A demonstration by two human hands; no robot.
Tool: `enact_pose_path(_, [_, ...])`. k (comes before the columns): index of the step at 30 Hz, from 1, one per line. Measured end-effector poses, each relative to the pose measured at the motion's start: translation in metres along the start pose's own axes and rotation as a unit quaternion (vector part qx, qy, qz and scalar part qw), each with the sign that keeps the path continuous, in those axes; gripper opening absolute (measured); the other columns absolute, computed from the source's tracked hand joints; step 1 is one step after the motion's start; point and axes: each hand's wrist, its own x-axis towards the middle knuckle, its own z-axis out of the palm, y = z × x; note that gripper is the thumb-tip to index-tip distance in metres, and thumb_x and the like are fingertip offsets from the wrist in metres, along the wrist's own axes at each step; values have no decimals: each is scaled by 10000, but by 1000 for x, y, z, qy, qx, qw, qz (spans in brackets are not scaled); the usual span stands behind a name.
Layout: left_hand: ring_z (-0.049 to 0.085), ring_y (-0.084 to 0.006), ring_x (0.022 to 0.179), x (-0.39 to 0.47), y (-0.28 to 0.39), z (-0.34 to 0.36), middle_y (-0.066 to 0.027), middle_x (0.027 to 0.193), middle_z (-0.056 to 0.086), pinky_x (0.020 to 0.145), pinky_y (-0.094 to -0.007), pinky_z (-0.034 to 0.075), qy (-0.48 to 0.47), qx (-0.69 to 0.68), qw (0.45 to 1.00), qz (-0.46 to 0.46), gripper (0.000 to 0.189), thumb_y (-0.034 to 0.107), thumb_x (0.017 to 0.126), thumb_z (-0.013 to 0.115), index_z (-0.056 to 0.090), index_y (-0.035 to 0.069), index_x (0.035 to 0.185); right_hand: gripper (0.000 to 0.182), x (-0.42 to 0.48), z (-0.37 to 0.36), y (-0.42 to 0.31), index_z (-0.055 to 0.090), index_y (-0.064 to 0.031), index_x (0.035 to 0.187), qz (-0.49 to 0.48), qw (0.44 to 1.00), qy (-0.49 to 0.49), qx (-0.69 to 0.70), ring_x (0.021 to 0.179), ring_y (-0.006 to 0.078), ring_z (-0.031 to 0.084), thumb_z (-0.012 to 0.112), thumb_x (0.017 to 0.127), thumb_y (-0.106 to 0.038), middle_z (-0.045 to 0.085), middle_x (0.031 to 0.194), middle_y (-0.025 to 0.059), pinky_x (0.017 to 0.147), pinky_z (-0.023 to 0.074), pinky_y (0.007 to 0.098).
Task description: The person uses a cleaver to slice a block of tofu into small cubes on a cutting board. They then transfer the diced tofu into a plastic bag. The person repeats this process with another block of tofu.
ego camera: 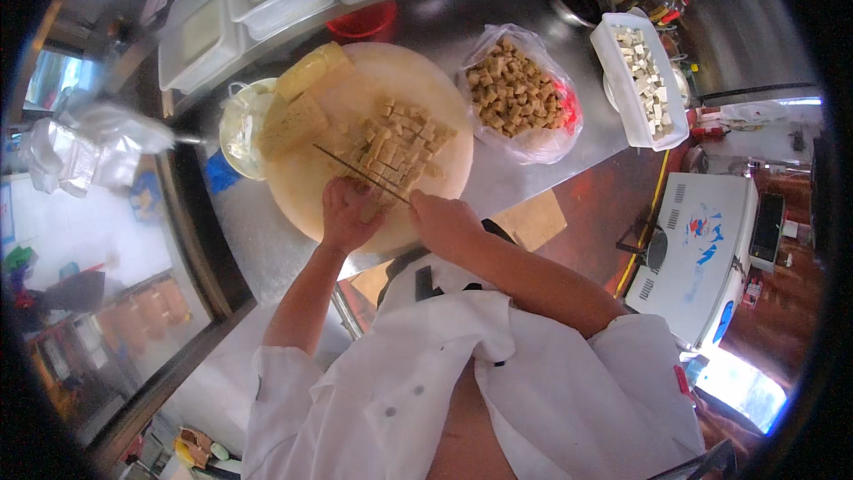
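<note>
A kitchen knife (363, 175) is held in my right hand (445, 221), its blade seen edge-on as a thin dark line slanting across pale brown, spongy tofu-like pieces. My left hand (350, 213) grips the near end of this food, close beside the blade, and partly hides it. Beyond the knife lies a scored patch of small cubes (400, 147) on a round, thick chopping board (426, 80). Uncut slabs (293, 125) of the same food rest at the board's left side, and a yellowish plastic-wrapped block (313, 72) lies behind them.
Right of the board, a clear plastic bag (536, 147) holds brown cubes. Farther right, a white tray (603, 47) contains white cubes. A bowl covered with clear plastic (243, 133) touches the board's left. Behind stand a red basin (363, 21) and several white tubs (283, 7).
</note>
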Motion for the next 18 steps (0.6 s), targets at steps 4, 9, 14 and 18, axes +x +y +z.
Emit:
enact_pose_path(4, [536, -474, 1214, -2, -7, 4, -177, 1226, 595, 1040, -616, 460, 4, -26, 1000, -6, 441, 279, 754, 885, 689, 127, 1118, 194, -11, -1, -4, 546, -16, 1091, 0, 998, -34, -46, 933, 482, 735, 488, 1049, -197, 743, 956, 249, 820, 574, 609])
enact_pose_path(9, [571, -430, 1135, 2, -10, 4, -161, 1149, 630, 1024, -589, 478, -20, -38, 999, -5, 394, 243, 729, 868, 694, 130, 1064, 174, -7, 1, -7, 550, 6, 1112, 2, 997, -52, -61, 912, 487, 746, 493, 1029, -136, 745, 942, 262, 794, 590, 593])
enact_pose_path(14, [599, -419, 1064, 9, -13, 2, -147, 1090, 658, 967, -545, 508, -28, -28, 999, 6, 320, 205, 731, 828, 701, 115, 1011, 313, 30, 54, 19, 535, 53, 1236, -32, 998, -12, -44, 894, 475, 760, 570, 975, -115, 741, 924, 298, 783, 613, 586])
enact_pose_path(18, [602, -421, 1055, 9, -12, 1, -147, 1108, 657, 927, -530, 526, -21, -30, 999, -8, 294, 191, 753, 805, 697, 102, 1011, 282, 58, 62, 21, 566, 29, 1174, -28, 999, -7, -42, 895, 477, 745, 557, 1013, -202, 730, 887, 292, 800, 591, 590])
